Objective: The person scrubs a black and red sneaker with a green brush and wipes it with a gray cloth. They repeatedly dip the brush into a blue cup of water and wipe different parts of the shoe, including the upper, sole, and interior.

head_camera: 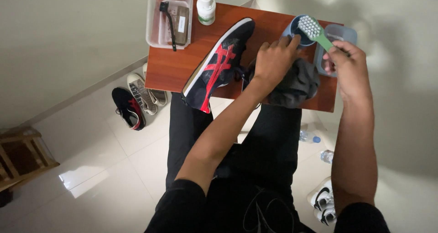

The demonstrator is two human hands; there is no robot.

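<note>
My right hand (346,62) fingers clamp the light, stiff green brush (317,32) by its handle—left hand (273,59) presses the soft dark cloth (296,84), fingers closed.

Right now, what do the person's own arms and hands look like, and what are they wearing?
Both arms are bare from the short black sleeves down. The left hand and right hand have no gloves; no rings, watch or wristband show. Black trousers cover the legs below them.
</note>
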